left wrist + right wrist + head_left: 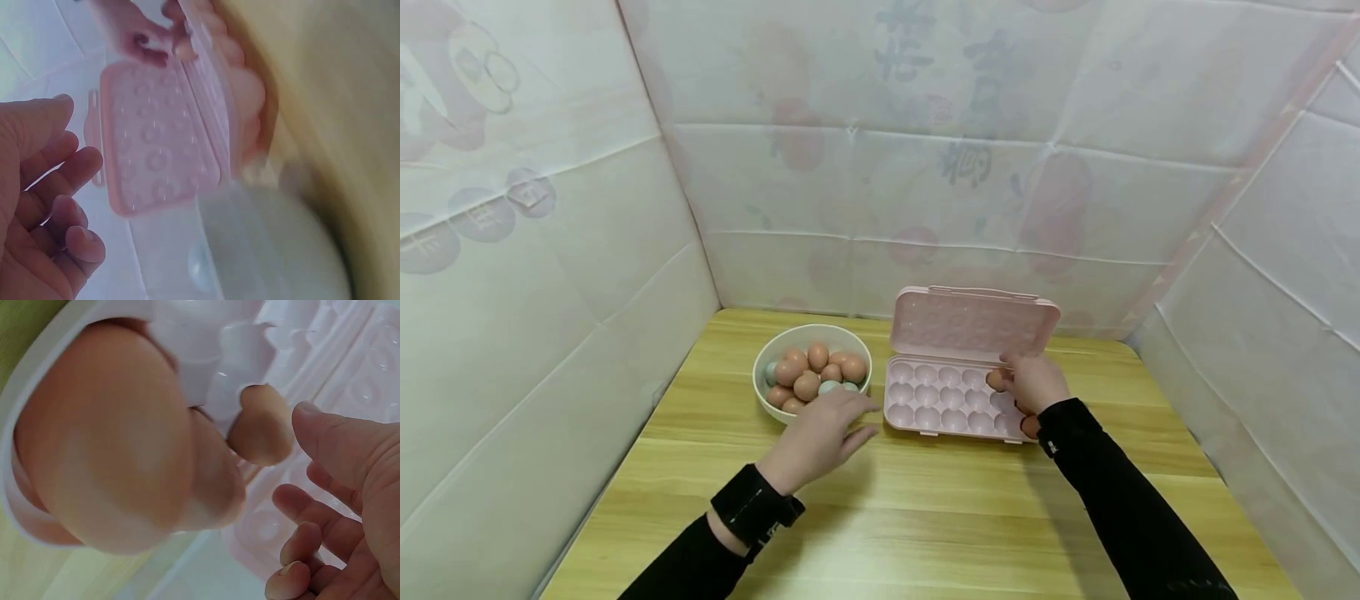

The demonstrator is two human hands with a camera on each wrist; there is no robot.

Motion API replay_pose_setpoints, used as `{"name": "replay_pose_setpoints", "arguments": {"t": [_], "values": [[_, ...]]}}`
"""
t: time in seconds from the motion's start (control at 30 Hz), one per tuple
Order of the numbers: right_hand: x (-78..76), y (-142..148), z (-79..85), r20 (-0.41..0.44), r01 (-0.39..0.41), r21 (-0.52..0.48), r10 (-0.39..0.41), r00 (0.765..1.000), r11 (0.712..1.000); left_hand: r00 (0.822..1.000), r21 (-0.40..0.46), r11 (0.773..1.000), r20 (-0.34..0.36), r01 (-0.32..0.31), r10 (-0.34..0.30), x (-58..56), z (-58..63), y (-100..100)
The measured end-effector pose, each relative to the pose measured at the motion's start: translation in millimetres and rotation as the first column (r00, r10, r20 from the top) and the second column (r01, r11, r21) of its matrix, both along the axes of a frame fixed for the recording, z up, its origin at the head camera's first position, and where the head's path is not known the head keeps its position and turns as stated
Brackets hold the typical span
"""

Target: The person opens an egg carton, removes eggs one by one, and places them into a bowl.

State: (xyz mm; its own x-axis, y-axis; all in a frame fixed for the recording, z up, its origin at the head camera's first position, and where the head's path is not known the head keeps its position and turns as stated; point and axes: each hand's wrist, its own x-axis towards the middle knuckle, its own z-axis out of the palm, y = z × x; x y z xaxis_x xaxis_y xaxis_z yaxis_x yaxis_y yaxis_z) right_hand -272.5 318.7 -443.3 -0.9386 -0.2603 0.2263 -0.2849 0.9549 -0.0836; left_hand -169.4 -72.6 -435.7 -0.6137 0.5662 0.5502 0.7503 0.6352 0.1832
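A pink plastic egg carton (951, 398) lies with its lid (970, 325) raised at the back. My right hand (1036, 383) is over its right end, fingers loosely bent. By the thumb and fingertips, a brown egg (265, 428) sits in the carton; the right wrist view shows a gap between them. Two more brown eggs, a near one (106, 437) and one behind it (212, 475), rest in cups along that end. My left hand (823, 433), fingers relaxed and holding nothing, hovers at the front right rim of a pale bowl (760, 385) heaped with brown and bluish eggs (807, 386).
Both containers stand toward the back of a wood-grain table (910, 517), the bowl left of the carton. Printed white sheeting (775, 192) encloses the table at the back and both sides. The carton's raised lid stands close to the back sheet.
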Motion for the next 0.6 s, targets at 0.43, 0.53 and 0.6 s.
{"name": "replay_pose_setpoints", "arguments": {"t": [0.43, 0.53, 0.6], "values": [[-0.4, -4, -11.9, -0.101, -0.06, 0.12, 0.072, 0.992, 0.991, 0.992, 0.083, 0.996, 0.119, 0.022, -0.032, 29.9, -27.7, 19], [-0.7, -5, -15.3, -0.145, -0.065, 0.137, 0.085, 0.986, 0.988, 0.989, 0.094, 0.995, 0.145, 0.02, -0.034, 32.9, -30.8, 20], [-0.3, -7, -17.1, -0.169, -0.065, 0.139, 0.089, 0.982, 0.988, 0.988, 0.104, 0.994, 0.15, 0.023, -0.038, 34.1, -33.0, 21]]}}
